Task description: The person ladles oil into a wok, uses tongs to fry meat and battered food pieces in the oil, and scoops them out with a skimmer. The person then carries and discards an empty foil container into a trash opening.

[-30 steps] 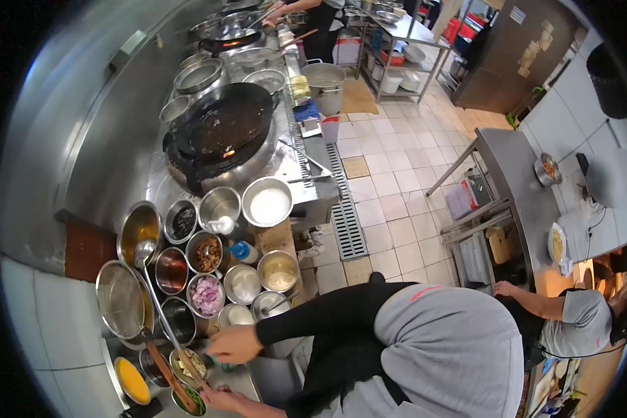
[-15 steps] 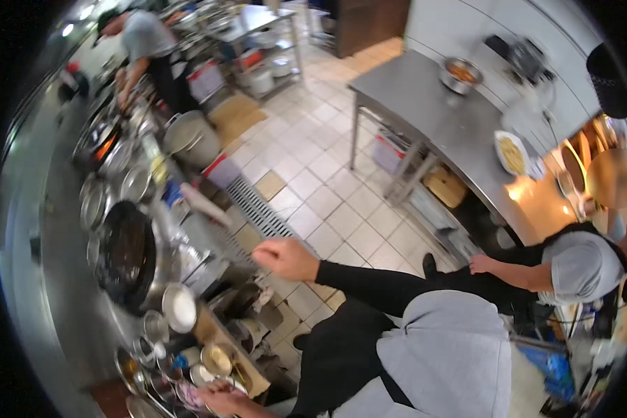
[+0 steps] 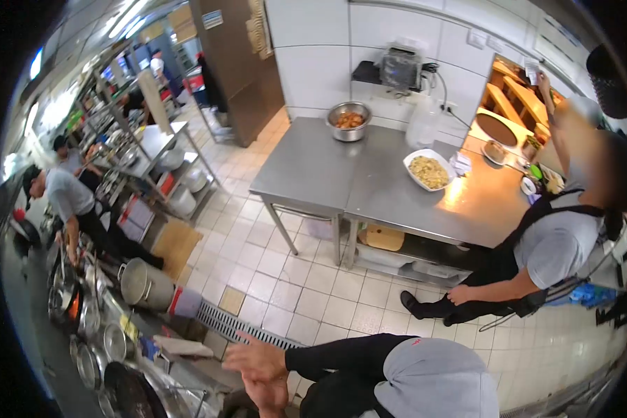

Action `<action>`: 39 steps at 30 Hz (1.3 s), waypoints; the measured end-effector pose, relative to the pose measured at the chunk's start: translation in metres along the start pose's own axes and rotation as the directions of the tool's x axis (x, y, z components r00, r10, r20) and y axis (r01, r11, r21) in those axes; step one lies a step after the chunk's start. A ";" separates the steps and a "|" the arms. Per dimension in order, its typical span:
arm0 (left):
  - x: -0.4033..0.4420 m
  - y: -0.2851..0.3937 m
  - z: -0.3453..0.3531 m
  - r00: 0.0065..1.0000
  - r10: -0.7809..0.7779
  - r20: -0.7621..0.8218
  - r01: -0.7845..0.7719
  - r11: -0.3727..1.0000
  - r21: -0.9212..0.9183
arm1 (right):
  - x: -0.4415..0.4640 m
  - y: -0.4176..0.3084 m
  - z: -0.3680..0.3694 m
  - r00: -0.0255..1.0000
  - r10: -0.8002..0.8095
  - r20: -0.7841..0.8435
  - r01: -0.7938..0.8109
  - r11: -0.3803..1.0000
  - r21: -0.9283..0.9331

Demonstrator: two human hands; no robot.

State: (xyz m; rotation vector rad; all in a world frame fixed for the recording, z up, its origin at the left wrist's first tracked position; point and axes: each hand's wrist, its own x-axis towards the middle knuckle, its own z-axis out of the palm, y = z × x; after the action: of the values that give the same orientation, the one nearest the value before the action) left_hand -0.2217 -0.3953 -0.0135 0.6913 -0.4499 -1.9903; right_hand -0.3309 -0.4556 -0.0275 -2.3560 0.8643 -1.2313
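My right hand [image 3: 254, 357], at the end of a black sleeve, is held out at the lower middle with its fingers stretched apart. Nothing shows in it. Just below it is my left hand [image 3: 268, 397], close to or touching the right; which of the two, I cannot tell. Its fingers are partly covered and blurred. Left of both hands runs the stove counter, where a large dark wok [image 3: 132, 390] and a metal pan [image 3: 117, 341] stand.
On the steel table [image 3: 299, 174] are a metal bowl of orange-brown food [image 3: 349, 122] and a white dish of pale food [image 3: 428, 172]. A person [image 3: 564, 244] stands at the right; another person [image 3: 70, 202] works at the stove. A big pot [image 3: 146, 285] stands near the floor drain [image 3: 237, 324].
The view has swung up and toward the steel table. My left hand has come from the counter to my right hand, whose loosely curled fingers have spread. The person at right has raised an arm.
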 end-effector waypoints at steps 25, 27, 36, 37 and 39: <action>0.207 0.137 -0.177 0.908 -0.195 -0.371 0.246 0.965 0.095 | -0.280 0.107 0.019 -0.495 0.859 0.134 -0.869 -0.492 -0.053; 0.235 0.133 -0.188 0.872 -0.242 -0.425 0.327 0.935 0.139 | -0.283 0.164 0.030 -0.218 0.943 0.253 -0.886 -0.083 -0.457; 0.319 0.137 -0.251 0.848 -0.045 -0.528 0.464 0.544 0.699 | -0.179 0.304 -0.033 -0.094 0.993 0.069 -0.975 -0.078 -0.208; 0.321 0.143 -0.256 0.843 -0.047 -0.536 0.489 0.483 0.727 | -0.161 0.308 -0.050 -0.211 0.975 0.073 -0.976 -0.207 -0.065; 0.327 0.153 -0.262 0.833 -0.046 -0.551 0.528 0.364 0.767 | -0.155 0.331 -0.062 -0.217 0.972 0.086 -0.974 -0.210 -0.085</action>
State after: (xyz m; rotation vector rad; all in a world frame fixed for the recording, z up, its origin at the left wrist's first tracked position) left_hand -0.0817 -0.7636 -0.2230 2.0288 -1.2360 -1.6657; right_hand -0.5676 -0.6053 -0.2697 -0.7532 2.0174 -0.2200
